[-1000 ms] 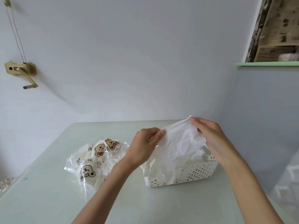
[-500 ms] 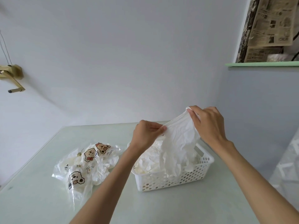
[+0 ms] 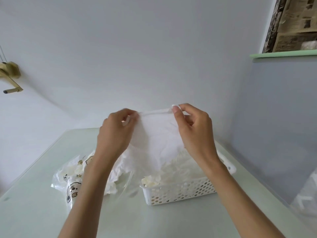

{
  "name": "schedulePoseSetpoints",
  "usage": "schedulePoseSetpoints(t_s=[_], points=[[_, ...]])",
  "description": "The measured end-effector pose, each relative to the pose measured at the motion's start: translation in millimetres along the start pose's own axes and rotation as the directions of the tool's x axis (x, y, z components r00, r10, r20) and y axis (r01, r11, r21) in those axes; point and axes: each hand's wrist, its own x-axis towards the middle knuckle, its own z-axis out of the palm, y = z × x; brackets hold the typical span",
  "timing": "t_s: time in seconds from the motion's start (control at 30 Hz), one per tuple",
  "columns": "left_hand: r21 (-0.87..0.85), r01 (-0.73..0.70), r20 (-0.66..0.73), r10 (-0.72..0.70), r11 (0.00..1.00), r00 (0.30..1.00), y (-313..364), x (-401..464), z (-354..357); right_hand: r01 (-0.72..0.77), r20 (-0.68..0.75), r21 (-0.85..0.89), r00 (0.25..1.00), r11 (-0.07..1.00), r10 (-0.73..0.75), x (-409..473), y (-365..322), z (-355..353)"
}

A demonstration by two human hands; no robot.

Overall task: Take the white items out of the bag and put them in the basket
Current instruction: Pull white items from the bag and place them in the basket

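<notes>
Near the centre of the frame, both hands hold up a thin, crumpled white sheet-like item by its top edge. The left hand has its fingers curled around the item's left corner, and the right hand pinches the right corner between thumb and forefinger, the other fingers bent behind. The top edge runs stretched between the two hands, and the rest hangs down, its lower edge reaching the heap below.

Directly under it, in the lower middle of the frame, sits a white perforated plastic basket, already piled with more crumpled white items. Just beside the basket, to the left, lies a clear plastic bag printed with cartoon bears; white items show inside it, and the left forearm crosses over part of it. Basket and bag both rest on a pale green smooth tabletop.

At the left edge of the frame a brass-coloured crank fitting is fixed to the pale wall. In the upper right a light green ledge runs below sheets of old newspaper.
</notes>
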Motion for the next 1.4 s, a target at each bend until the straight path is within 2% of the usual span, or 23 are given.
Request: schedulePoseSetpoints(t_s=[0.07,0.13,0.23,0.37,0.5,0.67,0.73,0.77,0.83,0.9,0.97,1.0,1.1,1.13,1.17,1.23,1.27,1.3,1.33,1.4], points=[[0.191,-0.002,0.153,-0.028,0.982,0.988,-13.9,11.9,24.7,-0.144,0.073,-0.129,0.985,0.981,0.154,-0.8,38.8,-5.2],[0.325,-0.050,0.270,-0.042,0.944,0.962,-28.3,18.6,58.6,-0.272,0.144,-0.316,0.933,0.909,0.330,-5.2,81.3,-9.6],[0.410,-0.160,0.356,0.004,0.898,0.935,-40.1,21.4,105.0,-0.304,0.177,-0.537,0.872,0.787,0.457,-16.6,129.3,-13.9],[0.437,-0.292,0.362,0.131,0.851,0.923,-43.2,28.8,130.2,-0.225,0.180,-0.660,0.879,0.717,0.442,-20.6,151.8,-19.5],[0.470,-0.418,0.415,0.224,0.777,0.882,-43.2,34.9,135.7,-0.106,0.196,-0.753,0.906,0.650,0.375,-13.5,159.5,-24.5],[0.425,-0.417,0.336,0.287,0.804,0.897,-34.8,27.2,127.9,0.037,0.255,-0.830,0.913,0.556,0.319,-7.9,164.8,-29.3],[0.369,-0.482,0.454,0.299,0.795,0.840,-33.0,16.0,126.9,0.104,0.298,-0.849,0.903,0.518,0.308,-6.5,163.3,-28.4],[0.343,-0.523,0.564,0.274,0.780,0.779,-33.8,9.1,126.8,0.144,0.322,-0.861,0.897,0.488,0.304,-6.4,160.5,-27.1],[0.338,-0.582,0.776,0.130,0.740,0.617,-39.2,-0.6,128.0,0.220,0.375,-0.870,0.877,0.442,0.300,-5.5,157.5,-25.8],[0.374,-0.581,0.851,-0.019,0.723,0.524,-48.6,-5.5,126.7,0.248,0.445,-0.821,0.842,0.514,0.305,-3.2,156.6,-28.8],[0.393,-0.551,0.854,-0.069,0.736,0.516,-55.8,-8.6,124.7,0.139,0.488,-0.694,0.812,0.707,0.320,2.0,153.4,-35.3],[0.392,-0.531,0.850,-0.076,0.751,0.521,-57.3,-10.0,124.2,0.082,0.485,-0.615,0.823,0.784,0.294,4.9,148.4,-37.1],[0.399,-0.509,0.848,-0.097,0.763,0.521,-56.6,-10.8,126.7,0.096,0.461,-0.497,0.871,0.862,0.169,5.1,127.2,-26.6],[0.399,-0.514,0.852,-0.099,0.760,0.514,-55.2,-10.8,127.0,0.103,0.501,-0.477,0.848,0.873,0.174,1.4,121.2,-20.4],[0.398,-0.519,0.856,-0.102,0.756,0.507,-54.2,-10.7,126.5,0.100,0.569,-0.482,0.791,0.870,0.225,-3.6,118.5,-14.4],[0.410,-0.525,0.857,-0.119,0.746,0.501,-56.4,-9.7,122.7,0.103,0.694,-0.578,0.584,0.810,0.421,-11.8,123.9,-7.3],[0.421,-0.526,0.858,-0.138,0.739,0.494,-59.0,-9.3,120.0,0.115,0.710,-0.637,0.474,0.762,0.522,-13.8,129.7,-7.8],[0.436,-0.526,0.860,-0.166,0.730,0.482,-61.6,-9.4,116.9,0.116,0.702,-0.679,0.394,0.725,0.594,-14.1,134.4,-10.6],[0.452,-0.529,0.862,-0.199,0.719,0.467,-64.5,-9.6,114.1,0.102,0.688,-0.702,0.350,0.705,0.635,-13.6,137.7,-13.1],[0.479,-0.541,0.862,-0.256,0.691,0.437,-66.9,-10.7,113.3,0.082,0.674,-0.717,0.334,0.692,0.659,-10.0,141.4,-17.9]])
